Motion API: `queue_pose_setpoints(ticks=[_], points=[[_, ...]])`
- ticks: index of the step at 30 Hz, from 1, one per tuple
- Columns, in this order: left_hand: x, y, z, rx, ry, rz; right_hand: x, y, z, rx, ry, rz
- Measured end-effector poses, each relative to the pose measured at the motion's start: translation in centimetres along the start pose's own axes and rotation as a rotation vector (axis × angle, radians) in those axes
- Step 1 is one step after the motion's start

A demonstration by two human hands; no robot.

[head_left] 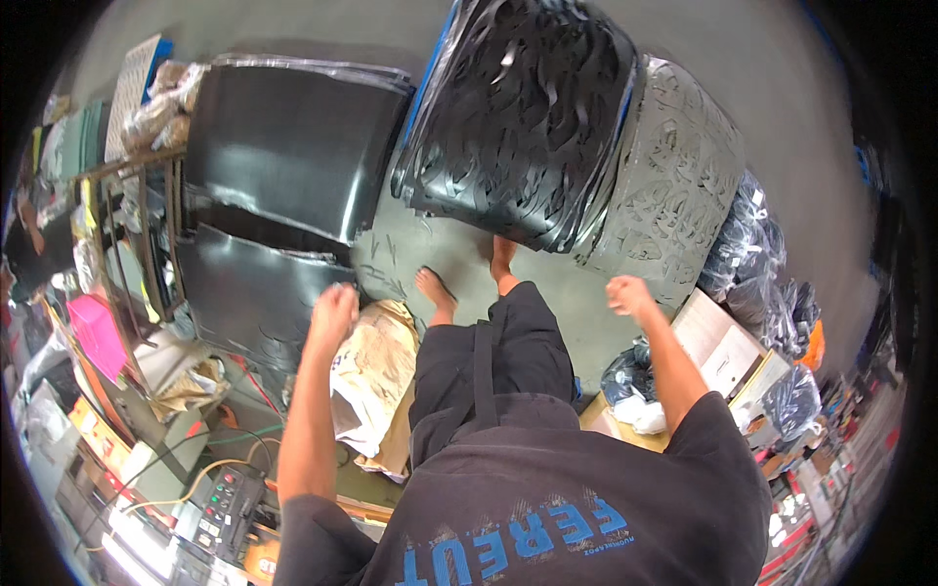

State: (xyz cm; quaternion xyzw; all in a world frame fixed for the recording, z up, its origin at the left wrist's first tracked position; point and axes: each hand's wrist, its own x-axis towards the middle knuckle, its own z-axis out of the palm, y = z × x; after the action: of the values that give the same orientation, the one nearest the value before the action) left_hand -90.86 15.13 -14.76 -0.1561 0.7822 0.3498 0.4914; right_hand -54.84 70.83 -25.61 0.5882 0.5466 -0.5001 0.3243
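Left hand (337,307) and right hand (630,294) curl into fists — nothing visible inside. Glossy, slotted black sheets (523,127) adjoin perforated grey sheeting (674,161).

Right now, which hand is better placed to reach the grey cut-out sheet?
Probably the right hand: it is close to the near edge of the grey cut-out sheet. The left hand is farther off, near the crumpled brown sack and the lower plain black sheet.
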Motion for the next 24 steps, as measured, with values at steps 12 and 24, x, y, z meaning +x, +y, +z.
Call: queue_pose_setpoints(ticks=[12, 24], points=[[21.4, -34.6, 5.2, 0.061, 0.11, 0.096, 18.4, -9.9, 43.6, -0.461, -0.305, -0.486], [55.6, -45.0, 14.2, 0.374, 0.866, 0.332, 42.7, -2.7, 65.9, -0.707, 0.185, -0.619]])
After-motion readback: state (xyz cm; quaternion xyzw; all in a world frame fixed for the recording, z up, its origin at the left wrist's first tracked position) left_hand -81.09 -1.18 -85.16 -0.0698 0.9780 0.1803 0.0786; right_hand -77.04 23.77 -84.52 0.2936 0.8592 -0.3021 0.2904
